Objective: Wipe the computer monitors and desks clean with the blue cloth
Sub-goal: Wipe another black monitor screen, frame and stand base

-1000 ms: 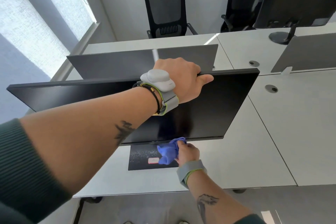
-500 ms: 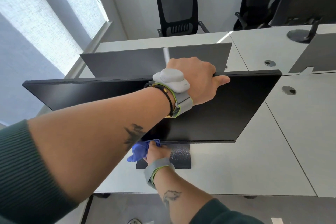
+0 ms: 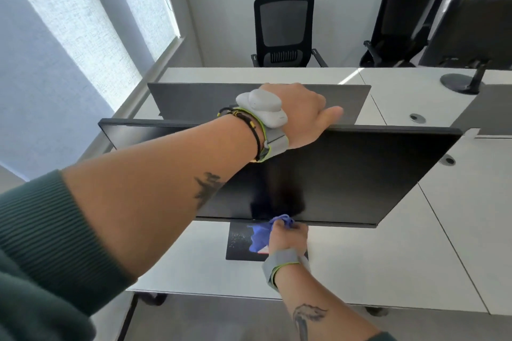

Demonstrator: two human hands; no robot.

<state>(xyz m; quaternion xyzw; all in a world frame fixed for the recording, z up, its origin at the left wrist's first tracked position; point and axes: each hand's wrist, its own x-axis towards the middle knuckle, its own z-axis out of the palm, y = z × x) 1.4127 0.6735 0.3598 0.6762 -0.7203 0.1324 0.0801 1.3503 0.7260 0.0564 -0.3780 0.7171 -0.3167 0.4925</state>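
Two bare hands work on one computer monitor. The right hand (image 3: 286,237) is closed around a bunched blue cloth (image 3: 260,235), its fingers curled into the wad. It holds the cloth against the bottom edge of the monitor (image 3: 346,174). The cloth spills out to the left of this hand, over the flat black stand base (image 3: 239,242) on the white table (image 3: 388,257).

Up and away from the right hand, the left hand (image 3: 302,113) grips the monitor's top edge, fingers hooked over the back and thumb lying along the front rim. The dark screen stretches wide to both sides of this hand and leans forward at the top.

The cloth looks soft, light and limp, so it is probably best kept wadded in the fingers. The monitor looks rigid, with a glossy face that likely marks easily, and it seems able to rock on its base. The top rim is the safest place to steady it.

Beyond the left hand stand a grey divider panel (image 3: 194,99), two black office chairs (image 3: 284,30) and, further right, another monitor (image 3: 476,33).
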